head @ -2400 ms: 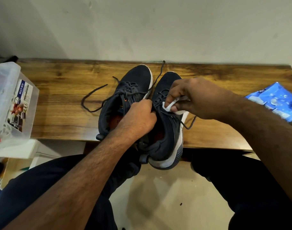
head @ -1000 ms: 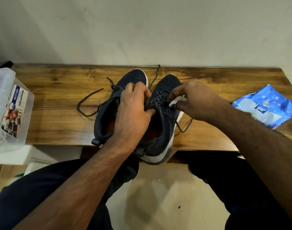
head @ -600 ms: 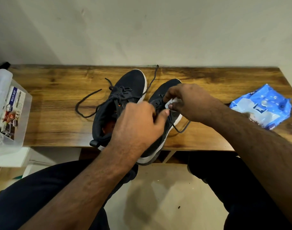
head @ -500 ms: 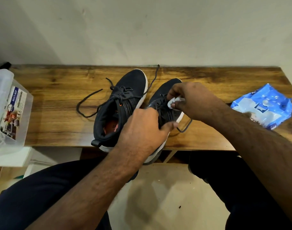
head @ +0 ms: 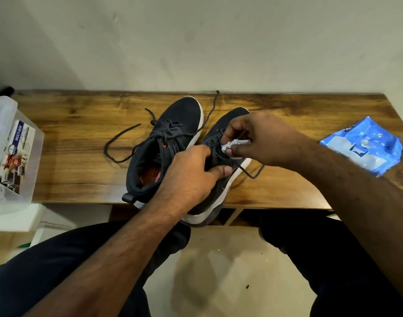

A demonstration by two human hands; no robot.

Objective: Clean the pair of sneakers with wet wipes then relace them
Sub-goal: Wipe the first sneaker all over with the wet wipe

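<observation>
At mid-frame the right sneaker (head: 221, 156) lay on the bench (head: 81, 156), touching the left sneaker (head: 170, 143). The left hand (head: 191, 177) gripped its laced top, fingers curled; the right hand (head: 260, 138) pinched a crumpled wet wipe (head: 230, 146) against the laces. A blue wipes pack (head: 362, 149) lay at right.

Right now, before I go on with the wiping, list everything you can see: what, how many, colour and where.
sneakers: two, dark navy with white soles, side by side mid-table, heels over the near edge
laces: dark, loose, trailing over the table
wipe: one, white, crumpled, over the right sneaker's laces
wipes pack: one, blue, right end of the table
plastic box: one, clear, labelled, far left
table: one, brown wood, against the wall
left hand: grips the right sneaker
right hand: pinches the wipe
</observation>
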